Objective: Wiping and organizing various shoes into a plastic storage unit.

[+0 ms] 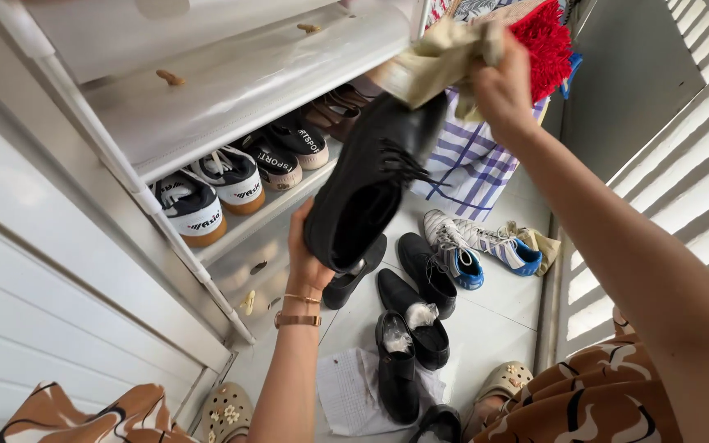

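Up in front of the white shoe rack (231,90), the left hand (309,267) is wrapped around the heel end of a black lace-up shoe (371,180), holding it out in mid-air with the opening facing down toward the camera. The right hand (502,86) is clenched around a beige cloth (441,57) and pressing it against the toe end, so both hands have a firm hold on something, nothing loose.

Stuff I'd worry about, honestly:

- That shoe is only gripped at the back. Push too hard with the cloth at the far end and it could twist out of the fingers and drop straight onto the black shoes (408,328) standing on the tile floor (494,316) below.
- The laces are dangling off the side, easy to snag with the cloth and yank the shoe sideways.
- The toe sits really close to the front edge of the rack's upper shelf. A big wiping stroke looks likely to bump it, and the sneakers (215,189) lined up on the shelf underneath could get knocked.
- The floor is crowded: the blue and white sneakers (473,246), a crumpled sheet of paper (354,394), and beige clogs (227,410) on the feet. One step back on that paper and it's a slip, I'd guess.
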